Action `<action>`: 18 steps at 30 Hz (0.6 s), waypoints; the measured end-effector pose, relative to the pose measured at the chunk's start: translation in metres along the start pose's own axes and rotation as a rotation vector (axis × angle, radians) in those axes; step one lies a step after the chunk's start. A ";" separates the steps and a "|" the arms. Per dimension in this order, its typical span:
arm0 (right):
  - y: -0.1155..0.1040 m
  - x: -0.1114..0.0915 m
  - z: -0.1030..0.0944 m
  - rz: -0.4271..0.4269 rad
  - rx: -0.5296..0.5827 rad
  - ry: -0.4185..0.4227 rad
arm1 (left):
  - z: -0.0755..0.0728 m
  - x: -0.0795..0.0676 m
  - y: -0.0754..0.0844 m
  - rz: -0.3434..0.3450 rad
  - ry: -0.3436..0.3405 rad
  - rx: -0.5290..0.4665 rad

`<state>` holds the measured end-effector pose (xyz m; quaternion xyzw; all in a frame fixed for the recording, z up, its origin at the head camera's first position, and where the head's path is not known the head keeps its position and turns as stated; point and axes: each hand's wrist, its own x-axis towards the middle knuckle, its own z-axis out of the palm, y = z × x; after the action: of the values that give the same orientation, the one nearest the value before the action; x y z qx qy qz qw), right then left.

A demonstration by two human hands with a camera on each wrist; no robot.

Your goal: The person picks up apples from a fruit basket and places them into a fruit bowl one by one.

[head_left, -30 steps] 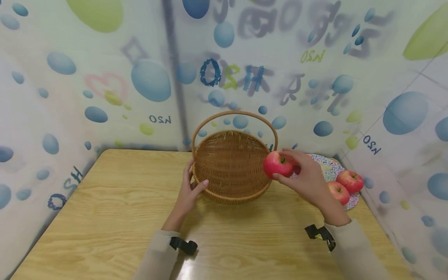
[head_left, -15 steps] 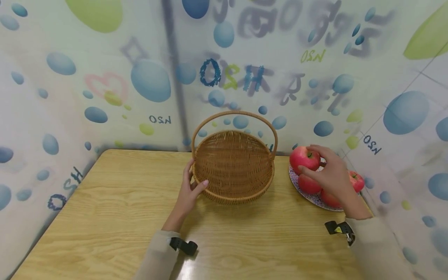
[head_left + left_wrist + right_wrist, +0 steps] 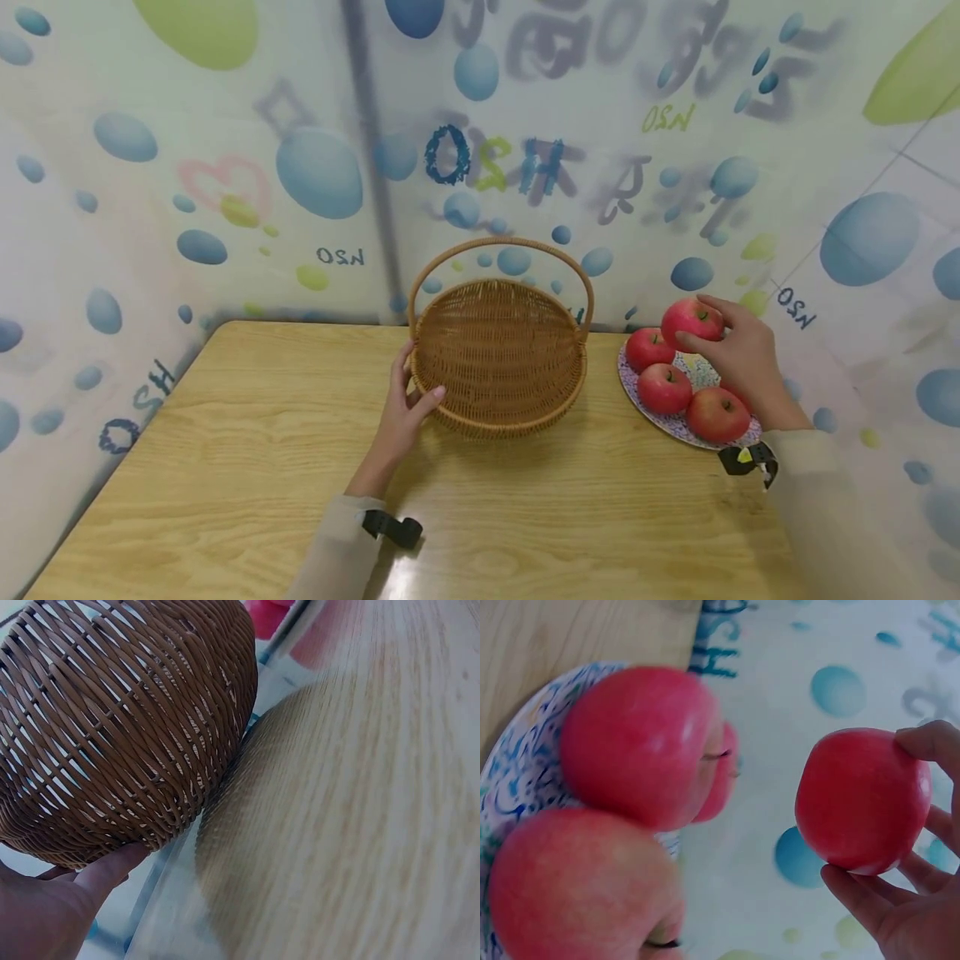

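A brown wicker basket (image 3: 498,358) with a tall arched handle stands on the wooden table, its woven inside facing the head camera. My left hand (image 3: 401,417) grips its left rim, thumb in front; the left wrist view shows the thumb against the wickerwork (image 3: 127,727). In my right hand (image 3: 746,350) a red apple (image 3: 692,323) is pinched between thumb and fingers, held above the back of a patterned plate (image 3: 630,392). On that plate lie more apples, one at the back left (image 3: 647,350), one in the middle (image 3: 664,389) and one at the front (image 3: 717,415).
The light wooden table (image 3: 247,450) runs up to a wall sheet (image 3: 322,292) printed with blue and green drops. Another such wall (image 3: 862,333) rises close by on the right, beside the plate and my right arm.
My right hand has carried the apple from the basket's right rim rightward to over the plate, uncovering the apples on the plate's left side. My left hand has kept its grip on the basket.
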<state>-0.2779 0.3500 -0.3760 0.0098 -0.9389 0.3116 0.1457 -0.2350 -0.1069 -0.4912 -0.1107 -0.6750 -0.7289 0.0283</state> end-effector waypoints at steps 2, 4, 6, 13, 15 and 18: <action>0.008 0.003 0.001 0.038 0.004 -0.017 | -0.001 0.000 0.000 -0.002 -0.001 0.000; 0.016 0.006 0.002 0.073 -0.011 -0.032 | -0.001 0.000 -0.001 -0.002 -0.003 0.001; 0.023 0.008 0.004 0.093 -0.030 -0.046 | -0.001 0.000 -0.002 -0.002 -0.005 0.000; 0.045 0.015 0.008 0.123 -0.082 -0.104 | -0.001 0.000 -0.003 0.005 -0.009 -0.004; 0.051 0.016 0.010 0.119 -0.093 -0.116 | -0.002 0.000 -0.004 0.006 -0.009 -0.005; 0.060 0.018 0.013 0.118 -0.101 -0.140 | -0.002 0.000 -0.005 0.005 -0.007 -0.006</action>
<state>-0.3053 0.3920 -0.4154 -0.0310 -0.9603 0.2703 0.0615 -0.2364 -0.1083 -0.4959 -0.1150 -0.6727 -0.7304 0.0276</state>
